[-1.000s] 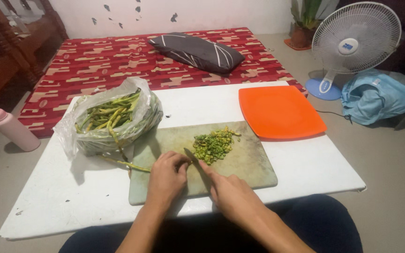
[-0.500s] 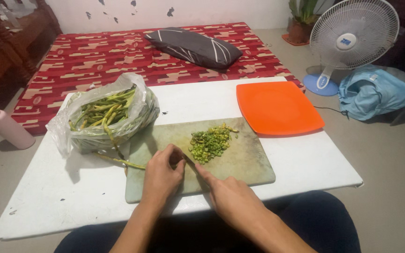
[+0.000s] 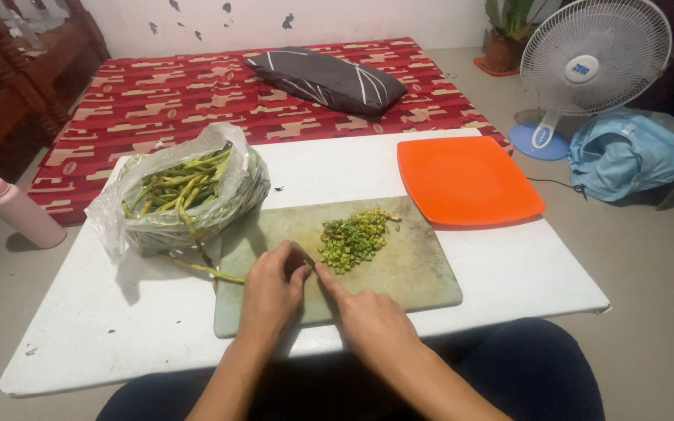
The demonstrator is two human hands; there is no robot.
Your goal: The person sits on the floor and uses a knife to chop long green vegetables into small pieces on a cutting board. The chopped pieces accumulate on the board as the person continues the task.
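While the curled left hand (image 3: 273,287) pins a bean stalk (image 3: 211,270) on the cutting board (image 3: 415,269), the right hand (image 3: 368,316) grips a knife.

An orange square plate (image 3: 468,181) lies on the white low table (image 3: 87,327), right of centre in the frame. Behind the table, across the upper middle, a red patterned mat (image 3: 157,97) covers the floor, and a dark grey pillow with pale stripes (image 3: 325,79) rests on it. At the upper right a white standing fan (image 3: 593,54) sits on a blue base, with a crumpled light blue cloth (image 3: 629,152) just beside it and a potted plant (image 3: 506,35) further back by the wall. At the left edge a pink bottle (image 3: 15,212) stands upright on the grey floor. Dark wooden furniture (image 3: 5,86) fills the upper left corner.
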